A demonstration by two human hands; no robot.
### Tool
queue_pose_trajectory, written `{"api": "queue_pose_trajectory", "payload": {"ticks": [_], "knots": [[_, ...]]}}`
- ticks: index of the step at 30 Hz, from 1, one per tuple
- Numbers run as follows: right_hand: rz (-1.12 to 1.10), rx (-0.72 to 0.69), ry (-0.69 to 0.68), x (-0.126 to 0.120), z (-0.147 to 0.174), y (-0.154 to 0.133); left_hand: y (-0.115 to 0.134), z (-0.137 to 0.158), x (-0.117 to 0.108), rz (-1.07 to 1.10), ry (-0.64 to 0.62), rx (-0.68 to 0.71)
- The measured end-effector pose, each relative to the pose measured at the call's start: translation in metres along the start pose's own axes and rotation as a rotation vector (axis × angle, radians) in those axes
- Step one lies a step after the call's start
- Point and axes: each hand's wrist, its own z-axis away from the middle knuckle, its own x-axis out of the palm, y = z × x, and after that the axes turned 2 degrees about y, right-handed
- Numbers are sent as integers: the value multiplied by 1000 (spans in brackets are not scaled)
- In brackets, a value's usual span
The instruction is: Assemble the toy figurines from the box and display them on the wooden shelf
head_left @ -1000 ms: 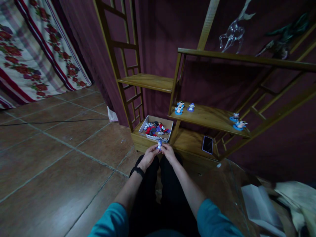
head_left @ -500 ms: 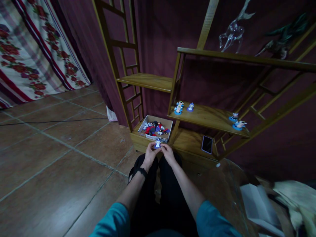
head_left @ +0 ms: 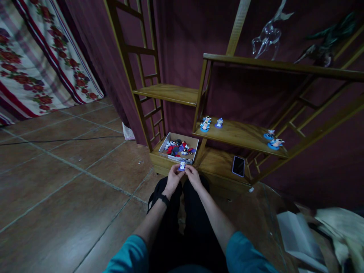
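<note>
Between my hands, just in front of a shallow cardboard box, stands a small white figurine (head_left: 182,164) on a purple base. My left hand (head_left: 173,177) is closed on the base from the left, and my right hand (head_left: 193,176) pinches it from the right. The box (head_left: 196,146) holds several jumbled figurines and red, purple and dark pieces. A similar purple-based figurine (head_left: 219,123) is upright on the middle shelf. Beside it are two figurines on blue bases (head_left: 205,126).
Two more figurines (head_left: 275,143) are at the right end of the wooden shelf (head_left: 241,133). A phone (head_left: 238,166) lies on the lower board. A clear glass deer (head_left: 269,38) stands on the top shelf. A white container (head_left: 298,237) is on the floor at right.
The figurine in my hands has shifted very slightly upward and to the right. Both hands keep their hold, and the shelf items stay where they were.
</note>
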Motion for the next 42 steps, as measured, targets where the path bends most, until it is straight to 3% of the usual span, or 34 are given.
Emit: {"api": "queue_pose_trajectory", "payload": {"ticks": [17, 24, 28, 42], "knots": [[54, 42, 18, 3, -2, -4, -8, 4, 1, -279, -4, 227], [36, 40, -2, 1, 0, -5, -6, 8, 4, -209, -11, 151], [-2, 29, -18, 0, 2, -8, -5, 10, 4, -296, 2, 186], [-201, 35, -92, -2, 2, -11, 24, 15, -6, -612, -229, 437]]}}
